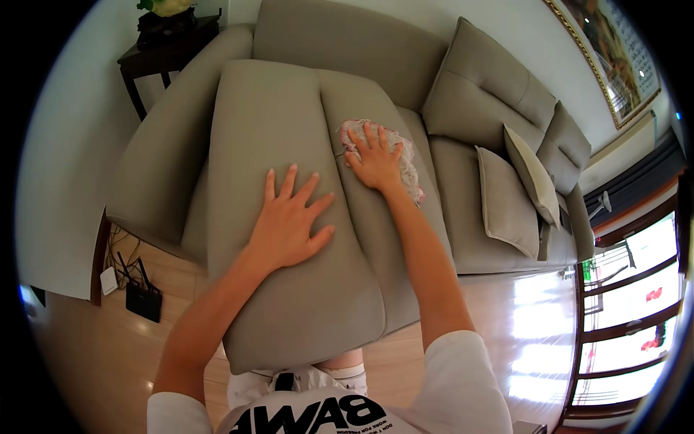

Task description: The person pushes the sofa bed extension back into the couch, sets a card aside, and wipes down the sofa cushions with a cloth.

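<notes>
A large grey-beige sofa cushion (264, 116) with a seam down its length lies in front of me, over the sofa. My left hand (289, 220) rests flat on its middle, fingers spread, with nothing in it. To the right and farther up, my right hand (374, 158) presses a pale, frayed cloth with reddish edges (409, 168) against the cushion. The fingers of that hand are spread over the cloth, and part of the cloth is hidden beneath the palm.
The grey sofa (347, 32) stands behind, with loose pillows (506, 202) on its right side. A dark side table (170, 54) is at the upper left. A black router (143, 300) with cables lies on the floor at left. Bright glass doors (629, 311) are at right.
</notes>
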The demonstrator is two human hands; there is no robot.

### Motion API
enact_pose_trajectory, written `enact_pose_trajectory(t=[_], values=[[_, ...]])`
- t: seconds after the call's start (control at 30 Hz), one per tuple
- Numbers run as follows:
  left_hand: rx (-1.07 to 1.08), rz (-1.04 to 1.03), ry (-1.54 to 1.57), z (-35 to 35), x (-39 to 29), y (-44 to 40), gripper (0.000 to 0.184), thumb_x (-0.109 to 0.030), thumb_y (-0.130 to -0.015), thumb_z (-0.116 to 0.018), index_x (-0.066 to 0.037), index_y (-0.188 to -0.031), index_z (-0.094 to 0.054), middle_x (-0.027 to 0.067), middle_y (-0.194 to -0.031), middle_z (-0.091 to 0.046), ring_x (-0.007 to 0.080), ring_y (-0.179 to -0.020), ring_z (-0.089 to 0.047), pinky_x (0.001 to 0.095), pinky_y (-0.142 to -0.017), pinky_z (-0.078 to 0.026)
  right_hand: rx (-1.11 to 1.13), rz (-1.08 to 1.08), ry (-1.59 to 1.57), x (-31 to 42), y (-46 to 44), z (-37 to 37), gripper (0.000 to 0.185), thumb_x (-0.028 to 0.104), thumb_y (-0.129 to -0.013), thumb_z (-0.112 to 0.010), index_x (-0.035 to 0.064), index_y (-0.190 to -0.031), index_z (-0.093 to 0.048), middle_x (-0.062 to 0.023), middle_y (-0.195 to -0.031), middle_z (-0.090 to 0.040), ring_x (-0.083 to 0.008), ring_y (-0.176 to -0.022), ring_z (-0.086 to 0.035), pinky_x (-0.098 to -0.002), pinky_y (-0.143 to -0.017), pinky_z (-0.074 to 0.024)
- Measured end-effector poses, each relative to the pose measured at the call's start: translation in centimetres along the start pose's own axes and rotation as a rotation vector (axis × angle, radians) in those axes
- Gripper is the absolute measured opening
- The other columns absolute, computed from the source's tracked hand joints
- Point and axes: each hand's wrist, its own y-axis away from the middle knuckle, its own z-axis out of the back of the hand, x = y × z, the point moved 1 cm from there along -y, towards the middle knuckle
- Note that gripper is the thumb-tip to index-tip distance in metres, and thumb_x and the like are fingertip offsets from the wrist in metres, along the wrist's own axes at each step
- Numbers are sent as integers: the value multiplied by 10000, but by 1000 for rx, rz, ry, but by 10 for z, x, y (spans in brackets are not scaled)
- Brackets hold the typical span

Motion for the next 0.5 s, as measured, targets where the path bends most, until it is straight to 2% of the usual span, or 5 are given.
enact_pose_trajectory(t=[0.2,0.27,0.33,0.47,0.5], values=[[37,-51,61,4,22,13,490,-464,-933,-596,-167,-1320,-640,133,-1515,-452,414,-1460,-286,647,-1191,-120,205,205,37,15,62,36,481,358,-983,-465,279,-1455,-510,-60,-1620,-319,-321,-1513,-226,-696,-1130,-190],[39,-49,59,4,23,14,495,-473,-938,-588,-169,-1326,-636,125,-1517,-451,407,-1466,-280,643,-1196,-112,231,350,86,20,113,51,446,289,-969,-454,148,-1370,-589,-50,-1543,-434,-288,-1464,-319,-671,-1083,-270],[40,-51,55,4,20,15,502,-480,-943,-580,-166,-1331,-630,122,-1519,-449,404,-1469,-275,639,-1201,-105,205,452,-2,28,174,76,432,233,-953,-463,52,-1319,-605,-105,-1455,-529,-296,-1401,-419,-600,-1069,-317],[25,-40,32,2,15,17,512,-480,-945,-574,-148,-1333,-622,134,-1522,-439,412,-1467,-274,637,-1204,-103,370,158,-476,41,250,138,446,180,-953,-468,6,-1351,-570,-198,-1398,-563,-359,-1318,-510,-541,-1116,-302],[25,-38,18,2,14,17,514,-477,-945,-573,-142,-1331,-620,139,-1522,-437,416,-1465,-275,638,-1204,-104,424,150,-475,41,254,143,462,181,-963,-451,14,-1383,-546,-196,-1439,-526,-364,-1355,-468,-543,-1130,-282]])
